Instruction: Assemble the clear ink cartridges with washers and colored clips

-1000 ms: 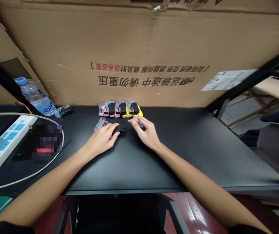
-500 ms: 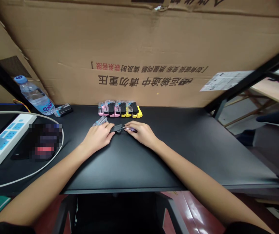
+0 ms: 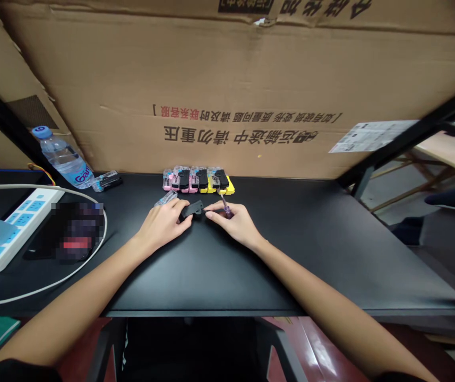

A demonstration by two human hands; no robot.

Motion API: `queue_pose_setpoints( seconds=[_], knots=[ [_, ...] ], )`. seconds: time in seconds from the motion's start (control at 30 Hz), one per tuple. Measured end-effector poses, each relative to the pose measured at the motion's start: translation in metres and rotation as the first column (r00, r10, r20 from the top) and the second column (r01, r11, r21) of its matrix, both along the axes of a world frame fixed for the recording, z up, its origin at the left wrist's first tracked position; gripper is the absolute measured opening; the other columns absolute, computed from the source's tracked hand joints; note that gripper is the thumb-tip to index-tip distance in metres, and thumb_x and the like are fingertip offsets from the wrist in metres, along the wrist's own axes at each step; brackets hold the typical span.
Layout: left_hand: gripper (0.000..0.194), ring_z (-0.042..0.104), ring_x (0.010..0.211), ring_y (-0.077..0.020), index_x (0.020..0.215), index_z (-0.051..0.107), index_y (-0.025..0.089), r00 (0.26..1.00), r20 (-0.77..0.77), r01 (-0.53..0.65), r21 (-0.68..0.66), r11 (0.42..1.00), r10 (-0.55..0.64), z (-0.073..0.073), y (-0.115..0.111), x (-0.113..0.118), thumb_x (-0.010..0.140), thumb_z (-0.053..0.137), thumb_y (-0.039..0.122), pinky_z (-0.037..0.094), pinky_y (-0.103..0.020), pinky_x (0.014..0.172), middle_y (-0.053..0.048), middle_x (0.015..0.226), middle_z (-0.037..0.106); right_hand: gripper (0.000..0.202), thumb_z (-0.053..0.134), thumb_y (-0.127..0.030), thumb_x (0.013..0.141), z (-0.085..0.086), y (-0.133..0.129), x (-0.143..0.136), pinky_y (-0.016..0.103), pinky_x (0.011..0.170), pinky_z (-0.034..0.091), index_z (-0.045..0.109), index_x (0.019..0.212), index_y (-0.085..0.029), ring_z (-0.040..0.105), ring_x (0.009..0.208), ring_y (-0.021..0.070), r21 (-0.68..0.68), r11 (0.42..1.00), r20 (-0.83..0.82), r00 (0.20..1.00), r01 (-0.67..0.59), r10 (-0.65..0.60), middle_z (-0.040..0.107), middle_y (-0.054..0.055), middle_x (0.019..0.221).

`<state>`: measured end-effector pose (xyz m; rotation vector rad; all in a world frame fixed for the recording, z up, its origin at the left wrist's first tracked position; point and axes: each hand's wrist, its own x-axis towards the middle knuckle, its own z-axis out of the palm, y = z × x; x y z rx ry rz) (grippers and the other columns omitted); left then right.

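Observation:
My left hand (image 3: 160, 222) is closed on a small black plastic part (image 3: 194, 209), holding one end between thumb and fingers low over the desk. My right hand (image 3: 238, 224) is closed around a small screwdriver (image 3: 226, 206) with a purplish see-through handle. Its shaft points up and away from the black part, toward the back of the desk. The right fingertips are close to the part's right end; whether they touch it I cannot tell. Just behind my left hand lies a clear plastic piece (image 3: 166, 198), partly hidden by the fingers.
A row of several clear, black, pink and yellow plastic units (image 3: 199, 180) stands at the back by a cardboard sheet (image 3: 227, 79). On the left are a water bottle (image 3: 66, 159), another clear-and-black unit (image 3: 108, 181), a power strip (image 3: 20, 225) and a white cable (image 3: 103, 233).
The screwdriver has swung from pointing left at the black part to pointing up and away from it. The black part has turned slightly in my left hand. The view has shifted a little.

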<state>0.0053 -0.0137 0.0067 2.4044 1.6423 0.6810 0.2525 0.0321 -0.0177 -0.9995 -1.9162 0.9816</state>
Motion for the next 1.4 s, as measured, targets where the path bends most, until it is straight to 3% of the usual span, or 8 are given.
queue_pose_setpoints(
  seconds=[0.1,0.27,0.43,0.6,1.13,1.27,1.4],
  knots=[
    [0.022,0.073,0.082,-0.0192,0.118,0.069,0.020,0.997,0.052,0.057,0.056,0.997,-0.060,0.000,0.000,0.001,0.100,0.068,0.033,0.059,-0.032,0.077,-0.006,0.110,0.074,0.036,0.085,-0.053,0.087,0.002,-0.007,-0.010,0.036,0.078,0.058,0.084,0.101,-0.020,0.071,0.080,0.0205,-0.220,0.976,-0.155,0.987,-0.002,-0.033,0.082,0.007,0.097],
    [0.020,0.070,0.082,-0.0179,0.117,0.067,0.020,0.993,0.047,0.103,0.144,0.984,-0.111,-0.003,0.002,0.001,0.101,0.068,0.032,0.058,-0.031,0.075,-0.006,0.111,0.071,0.040,0.090,-0.055,0.080,0.006,-0.010,-0.017,0.032,0.071,0.053,0.081,0.093,-0.018,0.064,0.075,0.0166,-0.293,0.956,-0.215,0.973,0.013,-0.079,0.077,0.005,0.088],
    [0.021,0.072,0.086,-0.0190,0.118,0.068,0.020,0.991,0.008,0.129,0.196,0.972,-0.133,-0.005,0.002,0.001,0.101,0.070,0.031,0.058,-0.029,0.071,-0.007,0.110,0.070,0.044,0.092,-0.057,0.078,0.009,-0.016,-0.020,0.026,0.047,0.032,0.076,0.093,-0.019,0.042,0.053,0.0092,-0.424,0.906,-0.291,0.948,-0.007,-0.129,0.058,-0.003,0.067],
    [0.019,0.072,0.085,-0.0186,0.117,0.068,0.019,0.992,0.012,0.118,0.211,0.970,-0.124,-0.005,0.003,0.002,0.103,0.068,0.032,0.058,-0.029,0.073,-0.007,0.110,0.071,0.048,0.096,-0.056,0.073,0.012,-0.019,-0.022,0.025,0.041,0.017,0.073,0.093,-0.020,0.027,0.045,0.0045,-0.537,0.840,-0.368,0.917,-0.076,-0.153,0.050,-0.008,0.063],
    [0.020,0.072,0.087,-0.0194,0.120,0.068,0.020,0.993,-0.030,0.114,0.179,0.977,-0.110,-0.002,0.000,0.005,0.103,0.067,0.031,0.055,-0.027,0.069,-0.007,0.111,0.070,0.047,0.096,-0.056,0.073,0.011,-0.020,-0.024,0.025,0.041,0.016,0.069,0.086,-0.020,0.025,0.043,0.0039,-0.537,0.840,-0.387,0.908,-0.079,-0.162,0.043,-0.010,0.057],
    [0.019,0.072,0.085,-0.0189,0.119,0.068,0.020,0.992,-0.048,0.126,0.186,0.974,-0.119,-0.003,0.000,0.006,0.103,0.066,0.030,0.055,-0.027,0.067,-0.007,0.110,0.069,0.053,0.098,-0.050,0.072,0.010,-0.020,-0.024,0.022,0.039,0.020,0.060,0.097,-0.024,0.028,0.044,0.0033,-0.534,0.843,-0.423,0.885,-0.070,-0.194,0.050,-0.010,0.068],
    [0.019,0.072,0.085,-0.0198,0.119,0.068,0.019,0.990,-0.073,0.130,0.212,0.969,-0.116,-0.004,0.000,0.006,0.104,0.065,0.031,0.055,-0.028,0.067,-0.007,0.109,0.070,0.062,0.099,-0.046,0.071,0.010,-0.020,-0.024,0.020,0.040,0.023,0.049,0.104,-0.029,0.030,0.045,0.0037,-0.545,0.832,-0.458,0.868,-0.104,-0.192,0.048,-0.013,0.071]
  ],
)
